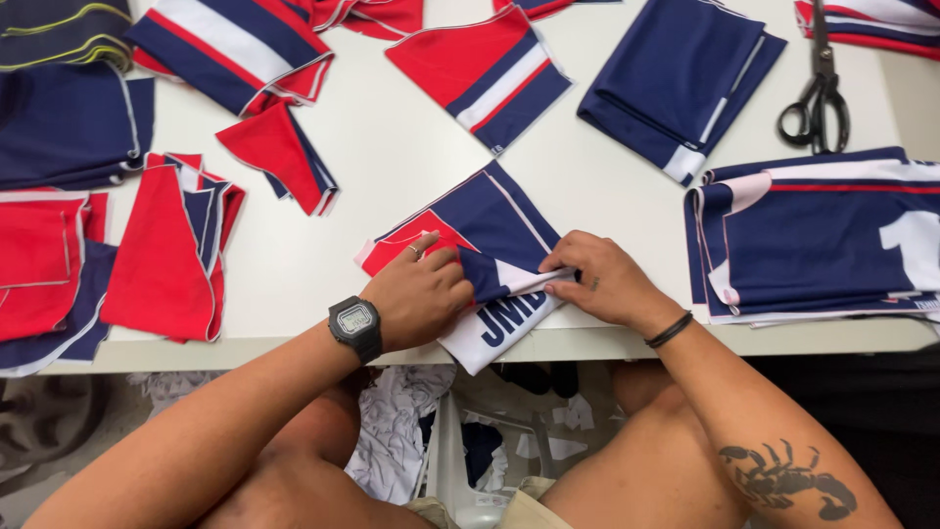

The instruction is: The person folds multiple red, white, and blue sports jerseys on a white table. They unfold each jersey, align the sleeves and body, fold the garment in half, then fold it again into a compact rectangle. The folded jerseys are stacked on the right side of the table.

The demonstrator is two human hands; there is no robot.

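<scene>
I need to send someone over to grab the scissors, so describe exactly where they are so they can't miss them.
Start at the white table covered in red, white and navy fabric pieces. Go to its far right corner, just above the navy stack on the right edge. The scissors lie there, black handles toward the person: the only metal tool among all that cloth.

Sewing workshop, cut jersey panels stacked on white worktable, black scissors

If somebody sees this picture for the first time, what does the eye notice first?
At the table's near edge, the left hand and right hand pinch a navy, red and white fabric piece. Similar cut pieces lie all around on the white table, and black scissors rest at the far right.
</scene>
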